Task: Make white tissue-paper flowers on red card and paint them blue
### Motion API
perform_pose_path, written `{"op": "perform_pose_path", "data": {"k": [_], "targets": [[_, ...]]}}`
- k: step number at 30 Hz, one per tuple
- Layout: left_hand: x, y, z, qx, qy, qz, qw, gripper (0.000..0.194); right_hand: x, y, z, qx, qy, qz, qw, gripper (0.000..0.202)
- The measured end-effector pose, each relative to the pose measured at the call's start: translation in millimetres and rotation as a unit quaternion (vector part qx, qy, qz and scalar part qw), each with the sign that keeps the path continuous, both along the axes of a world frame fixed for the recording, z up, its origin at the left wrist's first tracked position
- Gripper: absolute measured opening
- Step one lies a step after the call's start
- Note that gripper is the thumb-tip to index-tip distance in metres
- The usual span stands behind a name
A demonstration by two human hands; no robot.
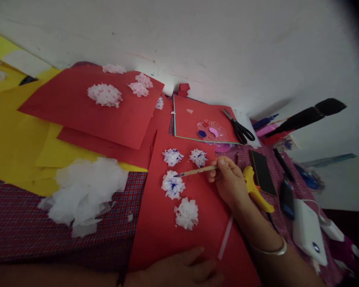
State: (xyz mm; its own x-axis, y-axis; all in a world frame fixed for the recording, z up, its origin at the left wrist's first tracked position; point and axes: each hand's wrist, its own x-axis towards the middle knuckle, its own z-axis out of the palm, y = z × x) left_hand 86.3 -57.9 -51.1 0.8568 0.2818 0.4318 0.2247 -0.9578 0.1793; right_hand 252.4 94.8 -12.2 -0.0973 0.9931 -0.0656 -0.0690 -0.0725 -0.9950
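Pinching paintbrush (197,171) — right fingers (224,165) together.

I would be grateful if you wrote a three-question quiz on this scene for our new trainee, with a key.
1. What does the right hand hold?
2. True or false: the left hand is gripping the black scissors.
3. In the picture, what colour specks the second-lowest white paper puff on the long red sheet? A) green B) blue C) yellow

Key:
1. A thin paintbrush.
2. False; the scissors lie to the right of the clear palette.
3. B
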Motion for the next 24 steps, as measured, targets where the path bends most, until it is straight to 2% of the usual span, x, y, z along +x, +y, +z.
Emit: {"op": "perform_pose_path", "data": {"k": [3, 11, 17, 24], "targets": [[-0.5, -0.4, -1.6, -0.004, -0.001, 0.001, 1.000, 0.036, 2.7, 3.5, 0.6, -0.006, 0.008, -0.019, 1.000, 0.023], [3.9, -3.2, -11.1, -0.004, -0.031, -0.004, 1.000, 0.035, 3.1, 2.6, 1.6, -0.012, -0.008, -0.010, 1.000, 0.022], [4.3, -4.4, -14.7, -0.004, -0.033, -0.001, 0.999, 0.034, 5.1, 5.5, 2.8, -0.013, 0.027, -0.032, 0.999, 0.021], [4.5, -4.4, -11.0, -0.003, -0.035, 0.008, 0.999, 0.035, 4.3, 4.6, -0.1, -0.029, 0.021, 0.005, 0.999, 0.021]]}}
